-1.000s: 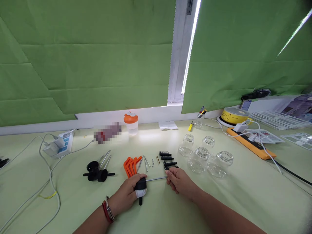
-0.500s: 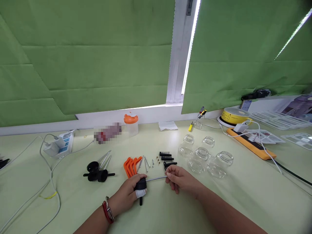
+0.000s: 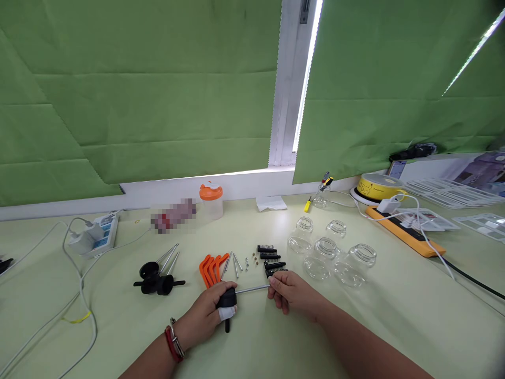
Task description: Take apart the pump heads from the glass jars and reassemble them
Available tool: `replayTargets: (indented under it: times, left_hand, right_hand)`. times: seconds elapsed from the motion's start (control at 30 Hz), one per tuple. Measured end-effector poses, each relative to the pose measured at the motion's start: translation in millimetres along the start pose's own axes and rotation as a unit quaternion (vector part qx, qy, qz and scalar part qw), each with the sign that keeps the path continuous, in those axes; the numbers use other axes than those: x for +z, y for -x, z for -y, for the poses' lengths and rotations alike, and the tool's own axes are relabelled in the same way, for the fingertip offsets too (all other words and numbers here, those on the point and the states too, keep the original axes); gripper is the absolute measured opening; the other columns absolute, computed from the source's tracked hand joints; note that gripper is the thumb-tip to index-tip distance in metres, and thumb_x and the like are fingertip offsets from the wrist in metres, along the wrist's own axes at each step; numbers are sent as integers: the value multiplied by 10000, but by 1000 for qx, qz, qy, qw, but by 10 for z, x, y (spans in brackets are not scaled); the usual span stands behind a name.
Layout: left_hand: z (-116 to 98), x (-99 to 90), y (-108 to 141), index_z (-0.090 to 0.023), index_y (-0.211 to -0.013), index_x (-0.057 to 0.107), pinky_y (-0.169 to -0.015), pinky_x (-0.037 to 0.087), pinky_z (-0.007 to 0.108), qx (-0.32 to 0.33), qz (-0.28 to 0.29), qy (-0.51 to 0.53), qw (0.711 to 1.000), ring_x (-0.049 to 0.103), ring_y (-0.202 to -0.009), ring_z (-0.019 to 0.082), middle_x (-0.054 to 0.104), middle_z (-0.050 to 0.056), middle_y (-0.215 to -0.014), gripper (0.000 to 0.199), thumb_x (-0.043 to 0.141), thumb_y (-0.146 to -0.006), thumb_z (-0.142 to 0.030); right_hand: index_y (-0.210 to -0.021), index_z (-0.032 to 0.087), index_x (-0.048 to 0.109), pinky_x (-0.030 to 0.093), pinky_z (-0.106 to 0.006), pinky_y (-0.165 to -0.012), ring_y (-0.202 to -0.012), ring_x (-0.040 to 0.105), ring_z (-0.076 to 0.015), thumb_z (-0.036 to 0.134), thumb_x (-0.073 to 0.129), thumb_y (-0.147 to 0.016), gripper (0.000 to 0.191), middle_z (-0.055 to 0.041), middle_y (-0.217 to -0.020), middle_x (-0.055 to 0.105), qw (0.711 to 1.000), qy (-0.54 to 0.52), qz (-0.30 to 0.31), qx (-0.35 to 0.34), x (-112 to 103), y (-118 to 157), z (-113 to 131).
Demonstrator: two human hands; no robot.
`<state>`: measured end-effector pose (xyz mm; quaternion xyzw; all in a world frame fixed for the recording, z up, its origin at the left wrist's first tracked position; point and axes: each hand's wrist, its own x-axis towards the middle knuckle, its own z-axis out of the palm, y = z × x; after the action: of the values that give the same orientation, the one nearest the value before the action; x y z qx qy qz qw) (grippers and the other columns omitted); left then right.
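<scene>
My left hand (image 3: 205,310), with white tape on one finger, is wrapped round a round black plastic cap (image 3: 227,298) with a short black stub pointing toward me. A thin metal rod (image 3: 252,289) runs from the cap to the right. Its far end is pinched between the thumb and fingers of my right hand (image 3: 292,292); the very tip is hidden. Just beyond my right hand are several black pieces with springs (image 3: 269,258). Orange curved handles (image 3: 211,269), metal pins (image 3: 236,263) and tiny metal bits (image 3: 247,264) lie beyond my left hand.
More black caps with rods (image 3: 164,285) lie at left. Several clear glass jars (image 3: 325,258) stand at right. Behind are an orange-lidded cup (image 3: 211,202), folded paper (image 3: 271,203) and screwdrivers (image 3: 325,183). Cables run from a white power strip (image 3: 104,234) and an orange one (image 3: 406,231).
Both hands keep the same hold on the cap and rod. The whole view has shifted very slightly; otherwise nothing visibly differs.
</scene>
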<state>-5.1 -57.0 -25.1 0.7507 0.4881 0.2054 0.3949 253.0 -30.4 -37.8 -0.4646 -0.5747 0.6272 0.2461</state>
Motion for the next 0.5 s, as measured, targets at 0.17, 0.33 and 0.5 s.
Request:
replayTargets:
  times: [0.17,0.33,0.5]
  left_hand:
    - [5,-1,-1,-221,-1191,539,-949,405,324,2,-3,0,1000,533,-1063,219,603,49,-1159,381,554,-821,-310]
    - [-17,-11,6,-221,-1191,535,-943,408,323,-2,4,1,1000,539,-1049,212,606,45,-1139,376,547,-826,-306]
    - [-23,-6,16,-217,-1191,540,-942,411,327,-4,-2,2,1000,540,-1052,219,609,49,-1145,387,557,-814,-297]
  right_hand:
    - [-750,159,516,394,-209,-426,-442,492,-77,534,463,-850,392,7,-616,574,999,-34,3,-13,-42,8,-7]
    - [-832,177,497,428,-208,-431,-544,526,-93,411,636,-754,283,-9,-779,604,996,-73,27,-40,-68,-4,-42]
    - [-753,165,508,398,-207,-429,-451,482,-75,426,541,-821,271,18,-609,565,999,-35,24,-23,-54,-7,-30]
